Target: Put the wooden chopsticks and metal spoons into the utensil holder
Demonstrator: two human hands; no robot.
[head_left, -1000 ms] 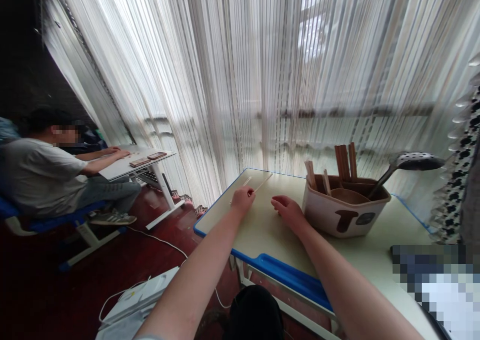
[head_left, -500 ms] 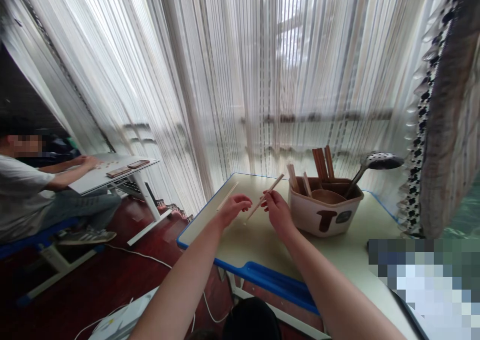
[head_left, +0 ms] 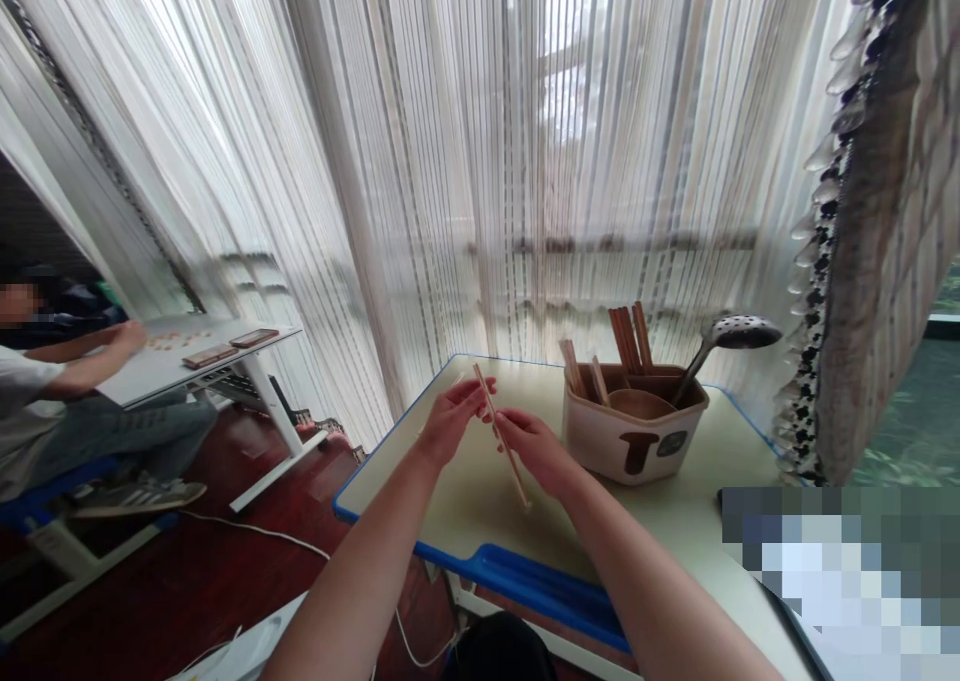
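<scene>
A pair of light wooden chopsticks [head_left: 514, 469] is held at a slant above the table, upper ends tilted left. My right hand [head_left: 534, 449] pinches them near the middle. Around their upper part close the fingers of my left hand [head_left: 452, 419]. Behind the left hand, another thin light stick lies on the table, mostly hidden. To the right stands a cream and brown utensil holder [head_left: 600, 439]. In it are dark brown chopsticks [head_left: 630, 341], lighter sticks [head_left: 571, 363] and a slotted metal ladle [head_left: 742, 331].
The pale tabletop [head_left: 450, 496] has a blue rim with a pen groove [head_left: 544, 581] at the front. Sheer curtains [head_left: 450, 211] hang behind it. At the left, another person [head_left: 45, 391] sits at a white table [head_left: 150, 386] with small pieces. A white cable [head_left: 255, 528] crosses the floor.
The chopsticks have swung from leaning right to leaning left. My left hand has come over to them and closed on their upper part. The view has shifted slightly right.
</scene>
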